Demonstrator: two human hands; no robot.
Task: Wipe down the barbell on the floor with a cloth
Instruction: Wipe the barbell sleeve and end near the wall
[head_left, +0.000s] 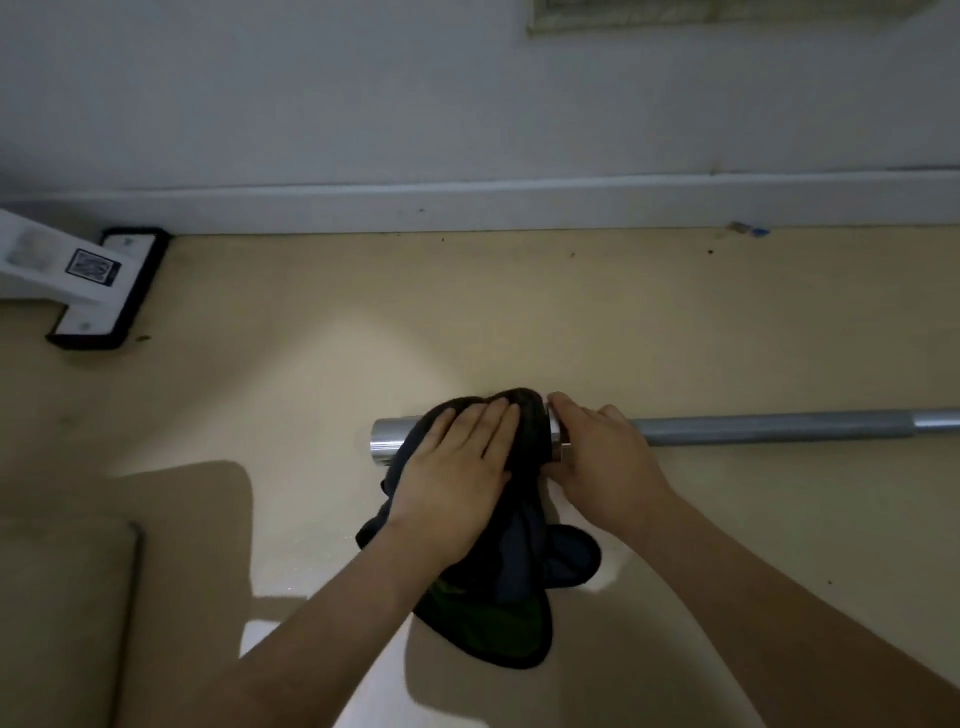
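Note:
A grey metal barbell lies on the beige floor, running from the middle of the view out past the right edge. Its shiny thick sleeve end points left. A dark cloth is draped over the sleeve and trails toward me on the floor. My left hand presses flat on the cloth over the sleeve, fingers straight. My right hand grips the bar at the collar just right of the cloth, fingers curled over it.
A white wall and skirting board run behind the bar. A white equipment foot on a black pad stands at the left. A beige mat edge lies at the lower left. Small debris sits by the skirting at right.

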